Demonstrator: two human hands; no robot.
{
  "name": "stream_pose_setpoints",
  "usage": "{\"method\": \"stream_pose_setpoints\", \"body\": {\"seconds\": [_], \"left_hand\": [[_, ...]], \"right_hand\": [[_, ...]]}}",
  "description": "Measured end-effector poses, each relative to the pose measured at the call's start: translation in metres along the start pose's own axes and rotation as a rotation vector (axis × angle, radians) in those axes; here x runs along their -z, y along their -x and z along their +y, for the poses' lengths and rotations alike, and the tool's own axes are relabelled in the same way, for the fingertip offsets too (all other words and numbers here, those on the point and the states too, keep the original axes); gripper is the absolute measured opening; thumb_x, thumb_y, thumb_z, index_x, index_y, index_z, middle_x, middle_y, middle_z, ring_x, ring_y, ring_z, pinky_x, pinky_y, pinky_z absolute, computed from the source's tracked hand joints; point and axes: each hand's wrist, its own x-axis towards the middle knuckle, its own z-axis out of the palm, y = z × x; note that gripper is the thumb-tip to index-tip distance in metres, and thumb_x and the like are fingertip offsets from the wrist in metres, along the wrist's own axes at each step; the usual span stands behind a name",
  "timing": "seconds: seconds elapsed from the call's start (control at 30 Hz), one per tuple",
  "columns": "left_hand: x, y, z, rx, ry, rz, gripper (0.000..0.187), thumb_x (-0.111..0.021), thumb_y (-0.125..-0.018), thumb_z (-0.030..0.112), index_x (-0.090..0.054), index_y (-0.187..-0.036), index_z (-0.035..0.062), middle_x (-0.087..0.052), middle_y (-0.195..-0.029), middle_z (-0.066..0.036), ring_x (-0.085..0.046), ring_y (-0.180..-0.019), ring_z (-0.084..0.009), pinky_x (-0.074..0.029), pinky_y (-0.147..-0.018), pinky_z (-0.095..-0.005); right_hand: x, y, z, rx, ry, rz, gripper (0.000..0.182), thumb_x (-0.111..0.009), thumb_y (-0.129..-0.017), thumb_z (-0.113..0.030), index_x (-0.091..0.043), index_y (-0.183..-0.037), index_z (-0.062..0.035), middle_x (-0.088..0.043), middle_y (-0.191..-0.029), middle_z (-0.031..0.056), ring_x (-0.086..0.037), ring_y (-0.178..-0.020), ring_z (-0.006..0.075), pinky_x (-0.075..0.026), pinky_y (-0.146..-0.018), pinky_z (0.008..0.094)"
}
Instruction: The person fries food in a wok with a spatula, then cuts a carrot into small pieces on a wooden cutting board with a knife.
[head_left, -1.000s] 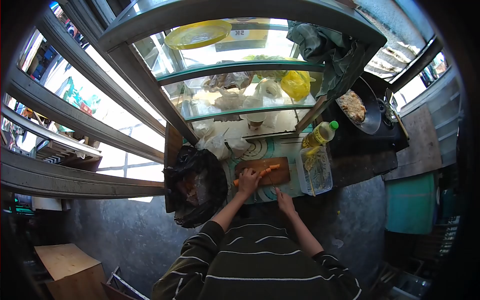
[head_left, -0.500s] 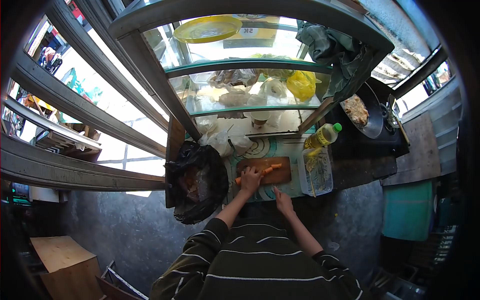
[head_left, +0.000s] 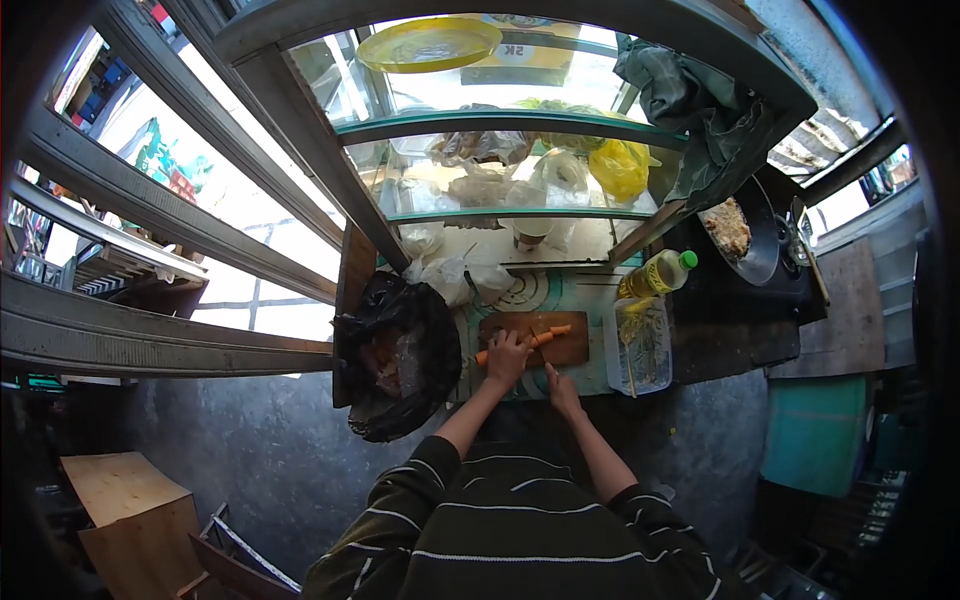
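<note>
While the left hand (head_left: 508,358) bears down on the carrot (head_left: 542,339), its fingers are clamped over the near part, hiding that stretch, and just a stub of orange pokes out to their left. The rest runs out to the right of those fingertips, slanting across the board (head_left: 573,351); whether cuts go right through it is too small to tell. And over on the right, the right hand (head_left: 563,390) is closed around the knife (head_left: 545,357), the handle swallowed up by the fist! Only a thin, dark sliver of blade shows beyond those fingers, up by the carrot, and whether the edge touches it, I can't tell.

Right of the right fingers sits the tub (head_left: 657,372), with pale yellow stuff inside that's hard to name, and beyond it leans the bottle (head_left: 655,275), green cap up. Left of the left fingers gapes the black bag (head_left: 435,375), its contents lost in shadow. Ahead of them, white bags (head_left: 450,282) bunch up, their insides veiled. Farther forward, glass glare blurs the bundles around the yellow bag (head_left: 620,168), and far right of both hands, the cloth (head_left: 680,95) hangs near the pan (head_left: 765,245).
</note>
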Motion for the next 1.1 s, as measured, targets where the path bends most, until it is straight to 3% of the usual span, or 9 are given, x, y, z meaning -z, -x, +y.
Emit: {"method": "stream_pose_setpoints", "body": {"seconds": [0.1,0.17,0.3,0.37,0.6,0.67,0.77,1.1], "left_hand": [[0.004,-0.003,0.002,0.02,0.004,-0.027,0.023,-0.062,-0.07,0.024,-0.06,-0.091,0.0149,-0.052,-0.085,-0.006,-0.048,-0.084,-0.0257,-0.039,-0.066,-0.0398],[0.003,-0.007,0.003,0.054,0.003,-0.126,0.025,-0.062,-0.072,0.024,-0.06,-0.094,0.0123,-0.052,-0.088,-0.006,-0.048,-0.089,-0.0243,-0.04,-0.071,-0.0407],[-0.001,-0.015,0.01,0.036,0.055,-0.13,0.025,-0.062,-0.072,0.024,-0.06,-0.093,0.0111,-0.053,-0.089,-0.006,-0.049,-0.089,-0.024,-0.04,-0.071,-0.0405],[0.001,-0.015,0.009,0.069,0.064,-0.106,0.026,-0.063,-0.071,0.023,-0.06,-0.093,0.0101,-0.053,-0.089,-0.005,-0.049,-0.09,-0.0231,-0.04,-0.071,-0.0402],[0.008,0.001,-0.013,0.009,0.076,-0.061,0.026,-0.064,-0.07,0.022,-0.06,-0.092,0.0093,-0.053,-0.089,-0.005,-0.049,-0.09,-0.0227,-0.04,-0.071,-0.0397],[0.006,0.003,-0.015,-0.009,0.117,-0.061,0.025,-0.063,-0.07,0.022,-0.06,-0.092,0.0095,-0.052,-0.089,-0.005,-0.048,-0.089,-0.0229,-0.04,-0.07,-0.0386],[0.009,0.002,-0.015,-0.019,0.122,-0.061,0.027,-0.063,-0.069,0.021,-0.06,-0.093,0.0083,-0.054,-0.09,-0.006,-0.05,-0.087,-0.025,-0.042,-0.069,-0.0388],[0.008,0.003,-0.015,-0.009,0.14,-0.04,0.028,-0.064,-0.068,0.018,-0.061,-0.094,0.0092,-0.053,-0.088,-0.006,-0.05,-0.085,-0.0248,-0.041,-0.068,-0.0375]], "right_hand": [[0.001,-0.003,0.007,-0.045,-0.062,-0.054,0.074,-0.025,-0.084,-0.058,-0.056,-0.087,0.0085,-0.053,-0.083,0.032,-0.048,-0.092,0.0443,-0.037,-0.076,0.0458],[0.005,0.004,0.007,-0.045,-0.121,0.051,0.069,-0.029,-0.084,-0.059,-0.045,-0.059,0.0044,-0.045,-0.055,0.0147,-0.048,-0.057,0.0239,-0.037,-0.057,0.0379],[0.019,0.017,0.003,-0.038,-0.132,0.093,0.069,-0.031,-0.083,-0.059,-0.046,-0.058,0.0036,-0.046,-0.054,0.0146,-0.049,-0.056,0.0245,-0.037,-0.057,0.0384],[0.024,0.021,-0.001,-0.112,-0.077,-0.045,0.071,-0.027,-0.084,-0.057,-0.058,-0.086,0.0064,-0.054,-0.084,0.0301,-0.049,-0.092,0.0431,-0.038,-0.076,0.0438],[0.014,0.024,-0.003,-0.039,-0.055,-0.008,0.067,-0.027,-0.084,-0.056,-0.057,-0.096,0.0022,-0.055,-0.091,0.0281,-0.048,-0.096,0.042,-0.038,-0.081,0.0428],[0.01,0.025,-0.004,0.009,-0.016,0.118,0.07,-0.028,-0.084,-0.056,-0.057,-0.077,0.007,-0.056,-0.076,0.0278,-0.053,-0.085,0.0424,-0.039,-0.072,0.0435],[0.016,0.027,-0.011,-0.047,0.016,0.041,0.071,-0.027,-0.084,-0.057,-0.058,-0.083,0.0067,-0.055,-0.083,0.0294,-0.051,-0.09,0.0423,-0.039,-0.075,0.0438],[0.016,0.032,-0.013,-0.019,0.038,0.083,0.071,-0.025,-0.085,-0.056,-0.058,-0.081,0.0075,-0.055,-0.081,0.0296,-0.051,-0.088,0.0426,-0.039,-0.074,0.0448]]}}
